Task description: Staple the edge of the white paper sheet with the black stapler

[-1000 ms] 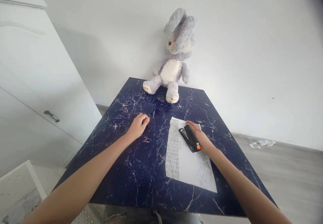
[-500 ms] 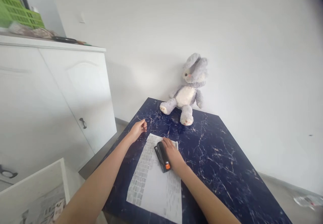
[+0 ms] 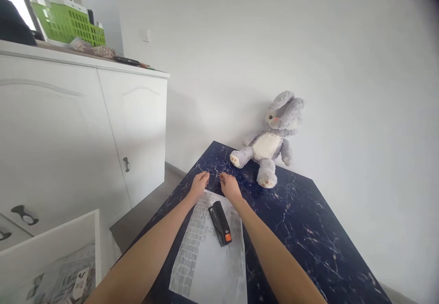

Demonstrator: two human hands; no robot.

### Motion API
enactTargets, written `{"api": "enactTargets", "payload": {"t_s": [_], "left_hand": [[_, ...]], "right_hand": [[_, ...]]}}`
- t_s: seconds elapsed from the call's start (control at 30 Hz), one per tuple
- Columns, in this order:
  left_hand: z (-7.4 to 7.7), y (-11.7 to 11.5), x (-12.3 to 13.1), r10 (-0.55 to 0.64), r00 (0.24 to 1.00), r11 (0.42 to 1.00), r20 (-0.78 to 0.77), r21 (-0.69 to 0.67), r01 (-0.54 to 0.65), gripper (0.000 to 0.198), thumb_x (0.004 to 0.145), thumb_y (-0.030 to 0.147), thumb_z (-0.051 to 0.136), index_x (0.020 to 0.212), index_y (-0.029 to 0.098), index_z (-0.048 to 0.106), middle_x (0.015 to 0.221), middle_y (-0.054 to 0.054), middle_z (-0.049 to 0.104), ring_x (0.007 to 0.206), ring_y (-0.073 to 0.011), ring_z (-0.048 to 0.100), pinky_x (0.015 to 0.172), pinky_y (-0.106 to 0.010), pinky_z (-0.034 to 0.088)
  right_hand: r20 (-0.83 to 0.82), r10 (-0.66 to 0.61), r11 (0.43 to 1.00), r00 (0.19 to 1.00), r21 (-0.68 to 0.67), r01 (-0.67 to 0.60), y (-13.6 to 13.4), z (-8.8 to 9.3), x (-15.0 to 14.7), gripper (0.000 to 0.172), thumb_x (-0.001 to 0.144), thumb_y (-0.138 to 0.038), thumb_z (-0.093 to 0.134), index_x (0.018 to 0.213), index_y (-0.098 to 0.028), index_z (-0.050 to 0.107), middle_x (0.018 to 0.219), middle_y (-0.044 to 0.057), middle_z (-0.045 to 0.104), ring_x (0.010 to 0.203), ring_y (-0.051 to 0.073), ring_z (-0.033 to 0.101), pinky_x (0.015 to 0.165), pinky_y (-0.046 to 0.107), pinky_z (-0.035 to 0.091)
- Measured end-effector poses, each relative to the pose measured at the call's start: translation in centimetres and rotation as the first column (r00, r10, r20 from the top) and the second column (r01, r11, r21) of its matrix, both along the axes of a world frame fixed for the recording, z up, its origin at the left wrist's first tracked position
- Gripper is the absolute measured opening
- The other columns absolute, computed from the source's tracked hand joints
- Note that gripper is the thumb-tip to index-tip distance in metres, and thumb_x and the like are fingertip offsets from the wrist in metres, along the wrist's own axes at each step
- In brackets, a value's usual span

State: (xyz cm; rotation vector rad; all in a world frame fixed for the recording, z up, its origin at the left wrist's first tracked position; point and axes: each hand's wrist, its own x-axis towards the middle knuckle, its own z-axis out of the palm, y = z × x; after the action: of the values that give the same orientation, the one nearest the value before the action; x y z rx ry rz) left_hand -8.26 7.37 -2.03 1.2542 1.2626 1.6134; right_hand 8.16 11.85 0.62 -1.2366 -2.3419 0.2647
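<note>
A black stapler (image 3: 220, 224) with an orange patch at its near end lies on a printed sheet of paper (image 3: 210, 269). Just past the sheet's far left corner is my left hand (image 3: 199, 185), fingers curled closed; what they hold, if anything, is too small to see. My right hand (image 3: 230, 186) is a short way to its right, beyond the stapler and apart from it. Its fingers are pinched together, and their contents, if any, cannot be made out.
On the dark blue marbled table (image 3: 302, 221) a grey plush rabbit (image 3: 267, 146) sits against the wall. A white cabinet (image 3: 137, 125) stands at the left, with a green basket (image 3: 70, 23) on top. An open white drawer (image 3: 98, 244) holds papers at the lower left.
My right hand has let go of the stapler and moved forward, close to my left hand. The stapler stays on the paper. The camera view has turned to the left.
</note>
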Motion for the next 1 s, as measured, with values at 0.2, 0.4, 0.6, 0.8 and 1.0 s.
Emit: {"api": "enactTargets", "payload": {"t_s": [0.2, 0.4, 0.6, 0.8, 1.0], "left_hand": [[0.2, 0.0, 0.0, 0.062, 0.996, 0.998, -0.059, 0.018, -0.061, 0.043, 0.092, 0.046, 0.048, 0.059, 0.019, 0.040, 0.057, 0.003, 0.040, 0.057, -0.0120, 0.038, 0.058, -0.027, 0.027], [-0.4, 0.3, -0.2, 0.094, 0.995, 0.996, -0.019, -0.008, -0.094, 0.043, 0.092, 0.045, 0.049, 0.058, 0.019, 0.041, 0.056, 0.002, 0.042, 0.057, -0.0127, 0.040, 0.059, -0.028, 0.028], [-0.9, 0.4, -0.4, 0.080, 0.996, 0.997, -0.036, -0.007, -0.080, 0.042, 0.093, 0.042, 0.047, 0.058, 0.020, 0.041, 0.057, 0.002, 0.043, 0.057, -0.0129, 0.040, 0.059, -0.028, 0.029], [-0.5, 0.3, -0.1, 0.079, 0.996, 0.997, -0.036, -0.021, -0.079, 0.037, 0.091, 0.040, 0.047, 0.059, 0.020, 0.040, 0.056, 0.003, 0.041, 0.056, -0.0124, 0.038, 0.059, -0.028, 0.030], [-0.3, 0.2, -0.1, 0.067, 0.995, 0.997, -0.076, -0.029, -0.069, 0.040, 0.090, 0.043, 0.047, 0.058, 0.020, 0.040, 0.057, 0.002, 0.043, 0.057, -0.0125, 0.040, 0.059, -0.028, 0.030]], "right_hand": [[-0.045, 0.006, 1.000, 0.999, -0.013, -0.007, 2.3, -0.1, -2.4, 0.025, 0.082, -0.006, 0.055, 0.102, -0.017, 0.065, 0.102, 0.008, 0.069, 0.101, 0.021, 0.060, 0.094, 0.033, 0.046], [-0.103, 0.046, 0.998, 0.994, -0.036, -0.050, -5.0, -0.3, 3.7, 0.034, 0.085, -0.007, 0.045, 0.108, -0.020, 0.067, 0.112, 0.009, 0.069, 0.107, 0.023, 0.064, 0.100, 0.041, 0.049], [0.126, 0.250, 0.965, 0.960, -0.115, -0.236, -14.1, -2.4, 7.8, 0.066, 0.091, -0.012, 0.045, 0.155, -0.024, 0.036, 0.164, 0.009, 0.028, 0.152, 0.029, 0.025, 0.121, 0.055, 0.029], [0.093, 0.124, 0.984, 0.988, -0.142, -0.110, -16.0, -3.0, 7.0, 0.060, 0.094, -0.015, 0.043, 0.154, -0.020, 0.039, 0.163, 0.011, 0.029, 0.152, 0.031, 0.022, 0.122, 0.056, 0.027], [-0.199, -0.042, 0.977, 0.979, -0.213, -0.001, -17.1, -0.3, 6.4, 0.054, 0.097, -0.033, 0.047, 0.150, -0.026, 0.040, 0.144, 0.010, 0.056, 0.132, 0.028, 0.055, 0.110, 0.050, 0.046]]}}
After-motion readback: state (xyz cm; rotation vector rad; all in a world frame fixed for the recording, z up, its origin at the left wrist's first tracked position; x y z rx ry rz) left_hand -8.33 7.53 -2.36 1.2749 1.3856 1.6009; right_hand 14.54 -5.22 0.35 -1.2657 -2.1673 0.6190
